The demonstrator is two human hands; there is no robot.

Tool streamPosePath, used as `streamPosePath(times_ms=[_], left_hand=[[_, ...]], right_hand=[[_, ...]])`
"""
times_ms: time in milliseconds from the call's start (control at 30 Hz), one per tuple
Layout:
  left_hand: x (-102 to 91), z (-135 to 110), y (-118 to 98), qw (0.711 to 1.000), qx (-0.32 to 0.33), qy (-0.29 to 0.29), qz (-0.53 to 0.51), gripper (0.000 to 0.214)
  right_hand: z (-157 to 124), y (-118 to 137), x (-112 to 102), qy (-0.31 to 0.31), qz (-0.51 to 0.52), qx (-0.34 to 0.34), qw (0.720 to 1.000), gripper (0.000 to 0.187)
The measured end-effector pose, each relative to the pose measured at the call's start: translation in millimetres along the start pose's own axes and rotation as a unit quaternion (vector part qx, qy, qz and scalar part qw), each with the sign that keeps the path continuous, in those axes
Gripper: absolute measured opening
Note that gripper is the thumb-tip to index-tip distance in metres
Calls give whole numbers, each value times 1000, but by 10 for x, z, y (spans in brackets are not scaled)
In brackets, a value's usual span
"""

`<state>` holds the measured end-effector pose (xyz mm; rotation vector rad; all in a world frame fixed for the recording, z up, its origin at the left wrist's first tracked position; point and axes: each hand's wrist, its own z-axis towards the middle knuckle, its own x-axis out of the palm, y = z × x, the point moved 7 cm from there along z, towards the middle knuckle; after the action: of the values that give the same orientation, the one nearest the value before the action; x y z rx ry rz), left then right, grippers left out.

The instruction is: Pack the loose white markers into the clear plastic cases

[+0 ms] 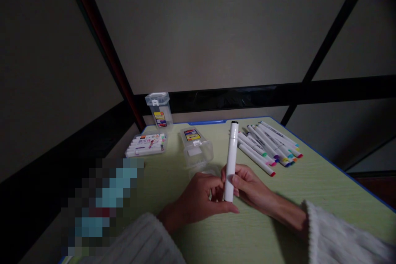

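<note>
A white marker [231, 161] with a dark cap end stands nearly upright over the green table [272, 222]. My right hand [247, 187] is closed round its lower half. My left hand [198, 200] curls beside the marker's bottom end, fingers bent and touching it or very near it. Both wrists wear white knitted sleeves.
A row of several white markers [267, 144] with coloured ends lies at the back right. An empty clear plastic case [196, 148] lies on its side just beyond my hands. Another clear case [159, 110] stands upright at the back left, next to a full marker box [147, 145].
</note>
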<state>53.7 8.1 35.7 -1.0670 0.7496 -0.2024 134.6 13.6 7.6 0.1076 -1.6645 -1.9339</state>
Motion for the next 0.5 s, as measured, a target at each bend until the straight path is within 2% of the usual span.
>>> streamPosePath(times_ms=[67,167,300,433,500], left_hand=[[22,3,-4,1000,8,11,-17,24],[-10,13,8,999,14,-6,-49,30],[-108,29,66,996,-7,-51,-72,32],[-214,34,152,980,-44,-111,-158,23],[-271,31,170,967,-50,-152,-198,33]], right_hand=[[-5,-25,12,20,-14,5,1000,38],[-6,-26,32,28,-28,15,999,41],[-3,-12,80,27,-16,38,999,41],[-31,-38,188,90,4,60,994,36],[-55,-61,232,122,-2,75,990,38]])
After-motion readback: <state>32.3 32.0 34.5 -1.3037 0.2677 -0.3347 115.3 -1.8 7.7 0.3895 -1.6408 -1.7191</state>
